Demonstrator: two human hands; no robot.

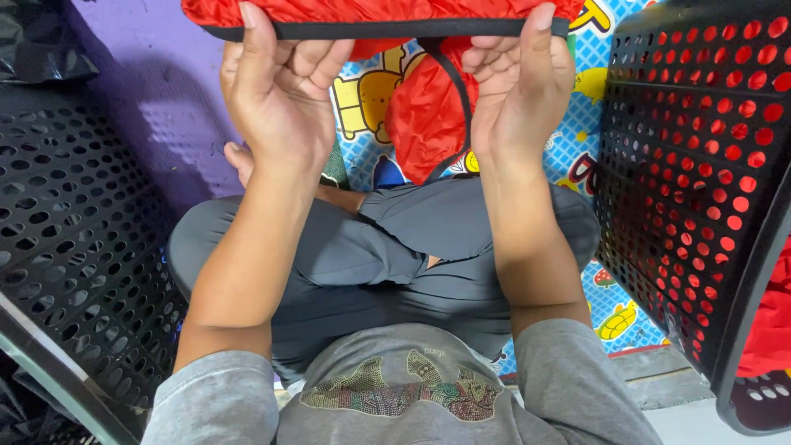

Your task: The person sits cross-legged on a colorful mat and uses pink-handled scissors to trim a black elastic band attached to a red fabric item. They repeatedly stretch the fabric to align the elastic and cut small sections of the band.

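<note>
I sit cross-legged and hold up a red fabric item (428, 115) with a black trimmed edge (379, 30) in front of me. My left hand (276, 99) grips the black edge at its left end, fingers over the trim. My right hand (519, 91) grips the same edge at its right end. The edge is stretched flat between both hands. A black strap hangs down from the edge, and a bunched red part dangles between my hands above my knees. The top of the item is cut off by the frame.
A black perforated plastic basket (74, 247) stands at my left. Another black perforated basket (700, 165) at my right holds red fabric (770, 321). A colourful cartoon-printed mat (577, 148) covers the floor, with a purple wall (156, 74) behind.
</note>
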